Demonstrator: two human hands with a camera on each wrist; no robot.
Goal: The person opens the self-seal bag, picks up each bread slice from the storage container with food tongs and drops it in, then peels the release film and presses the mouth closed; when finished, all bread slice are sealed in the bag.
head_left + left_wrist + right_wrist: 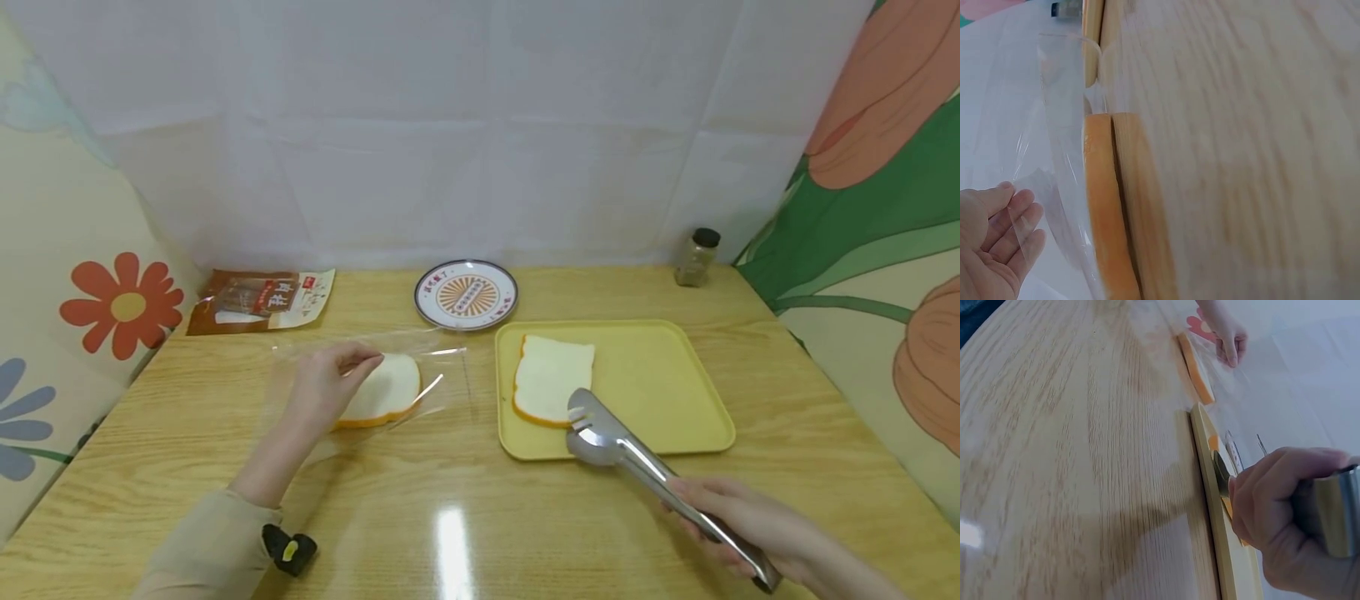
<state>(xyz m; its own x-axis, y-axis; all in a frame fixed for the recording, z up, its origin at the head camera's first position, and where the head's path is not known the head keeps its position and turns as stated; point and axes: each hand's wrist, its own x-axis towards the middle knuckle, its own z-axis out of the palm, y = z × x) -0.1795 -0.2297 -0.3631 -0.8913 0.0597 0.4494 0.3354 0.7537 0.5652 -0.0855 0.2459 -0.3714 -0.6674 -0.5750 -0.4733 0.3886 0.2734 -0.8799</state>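
My left hand [326, 387] pinches a clear plastic film [1063, 156] between thumb and index finger, above a bread slice [397, 387] at the left. The film spreads around that slice; whether it encloses it I cannot tell. Metal tongs [645, 467] are in my right hand [750, 517], fingers wrapped round the handles. Their parted tips reach over the front edge of a yellow tray [660, 392], at the lower right corner of another bread slice [553, 375]. Whether the tips touch that slice is unclear.
Behind the film stands a round patterned plate [467, 294]. A brown-and-white food packet [258, 302] lies at the back left. At the back right is a small black-lidded jar [697, 258]. White cloth [480, 150] hangs behind the wooden table [420, 517].
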